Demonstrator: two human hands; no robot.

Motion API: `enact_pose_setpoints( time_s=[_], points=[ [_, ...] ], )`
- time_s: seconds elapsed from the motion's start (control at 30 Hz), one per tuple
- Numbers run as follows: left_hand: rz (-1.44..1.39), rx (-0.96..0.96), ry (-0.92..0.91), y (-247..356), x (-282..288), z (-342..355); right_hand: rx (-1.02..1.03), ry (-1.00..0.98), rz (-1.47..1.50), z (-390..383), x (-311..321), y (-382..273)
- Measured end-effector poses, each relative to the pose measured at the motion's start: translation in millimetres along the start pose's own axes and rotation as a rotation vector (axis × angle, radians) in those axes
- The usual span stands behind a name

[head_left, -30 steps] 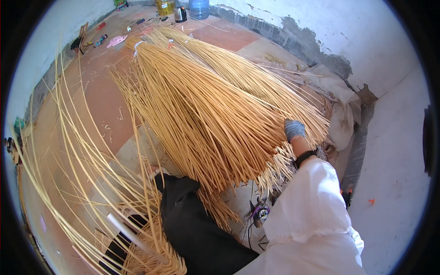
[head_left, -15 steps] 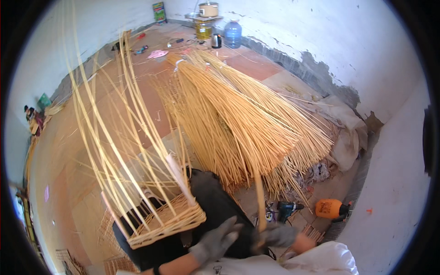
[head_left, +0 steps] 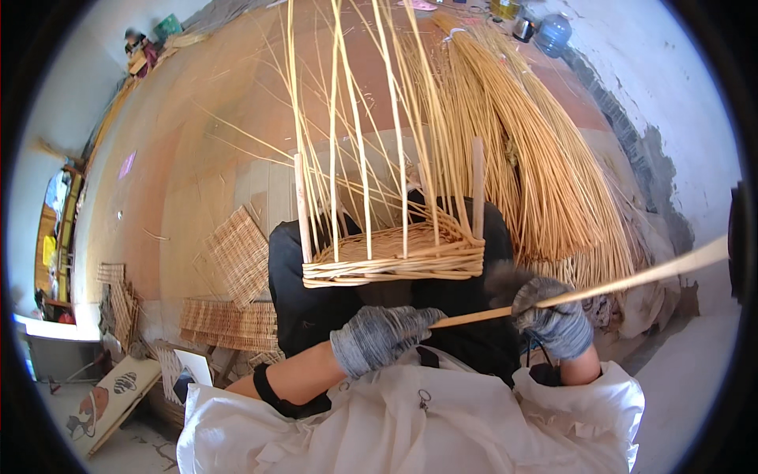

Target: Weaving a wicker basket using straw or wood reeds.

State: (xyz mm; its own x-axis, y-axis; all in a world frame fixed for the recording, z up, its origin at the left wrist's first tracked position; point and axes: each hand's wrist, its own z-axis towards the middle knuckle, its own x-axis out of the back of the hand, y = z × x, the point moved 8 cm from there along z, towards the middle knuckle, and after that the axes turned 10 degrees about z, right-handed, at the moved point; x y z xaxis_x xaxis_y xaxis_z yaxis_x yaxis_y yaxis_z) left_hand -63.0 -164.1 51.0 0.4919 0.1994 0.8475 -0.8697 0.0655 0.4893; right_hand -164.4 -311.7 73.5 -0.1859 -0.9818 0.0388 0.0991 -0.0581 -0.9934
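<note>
Left hand (head_left: 383, 336), gloved: fingers curled closed on one end of tan rod (head_left: 632, 285). Right hand (head_left: 557, 320), gloved: fingers wrapped round same rod farther along. Rod slants across lap, free end rising toward right wall (head_left: 695, 87). Basket (head_left: 395, 272) rests on knees, just beyond hands. Rod bundles (head_left: 545, 182) border its right; woven panels (head_left: 239, 259) lie left. Pale board (head_left: 114, 401), lower left, bears motifs.

Bright, soft light; black fisheye rim, bending the right wall (head_left: 671, 75); right fingers (head_left: 527, 297) blurred.

A blue water jug (head_left: 553, 35) stands beside a kettle (head_left: 523, 31), and a purple scrap (head_left: 127, 164) lies on the floor (head_left: 170, 229).
</note>
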Motion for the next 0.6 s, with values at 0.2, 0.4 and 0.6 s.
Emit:
enact_pose_setpoints(
  time_s=[0.2,0.4,0.6],
  points=[
    [0.754,-0.011,0.134,-97,87,22,0.212,0.484,-0.145,4,42,-15],
    [0.400,0.387,-0.017,-138,103,-31,-0.013,0.634,0.227,14,40,15],
    [0.891,0.472,0.056,-123,115,-6,-0.481,0.589,0.499,35,44,57]
  ],
)
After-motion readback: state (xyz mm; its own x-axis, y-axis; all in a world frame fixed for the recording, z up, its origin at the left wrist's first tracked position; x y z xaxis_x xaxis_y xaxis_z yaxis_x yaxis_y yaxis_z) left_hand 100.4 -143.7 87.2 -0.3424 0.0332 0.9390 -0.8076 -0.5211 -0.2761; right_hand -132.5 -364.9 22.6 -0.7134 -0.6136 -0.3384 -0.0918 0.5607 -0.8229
